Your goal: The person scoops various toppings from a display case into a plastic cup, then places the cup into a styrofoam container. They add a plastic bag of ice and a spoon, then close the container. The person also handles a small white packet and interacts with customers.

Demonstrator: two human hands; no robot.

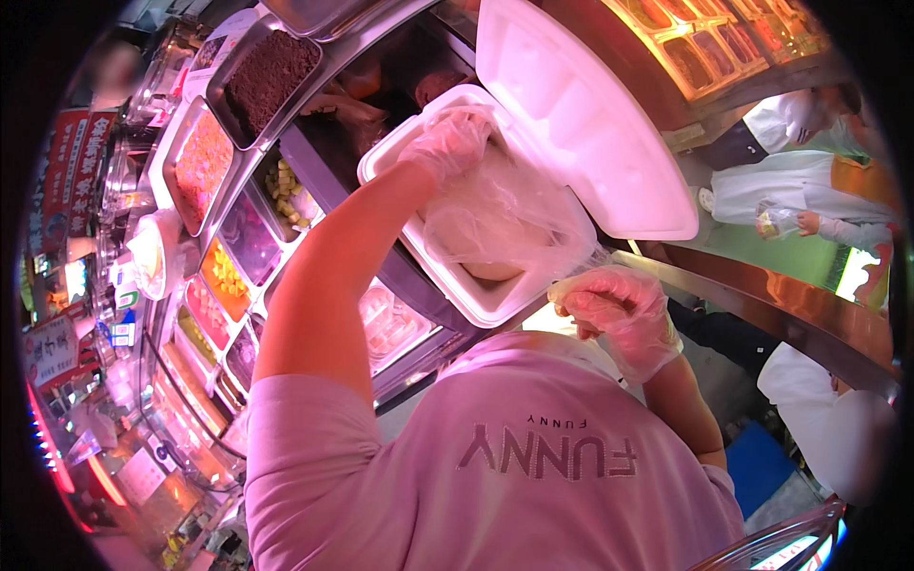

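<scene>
Before me a white foam box (pixel 464 307) stands with its hinged lid (pixel 593 121) tipped back to the right. Clear plastic film (pixel 493 207) lies crumpled inside, over a smooth pale mass (pixel 493 271) that shows at the near end. My left hand (pixel 453 139), in a clear disposable glove, reaches into the far end of the box, its fingers closed on the film. Gloved too, my right hand (pixel 628 314) is outside the box's near right corner. Its fingers are curled around the film's gathered edge, which stretches over the rim.
Left of the box, steel pans hold dark crumbs (pixel 271 78) and orange-brown crumbs (pixel 203 160). Smaller bins hold yellow cubes (pixel 228 271) and pale green cubes (pixel 285 196). A metal counter edge (pixel 757 300) runs along the right, with several people beyond. Lit food trays (pixel 692 43) stand at upper right.
</scene>
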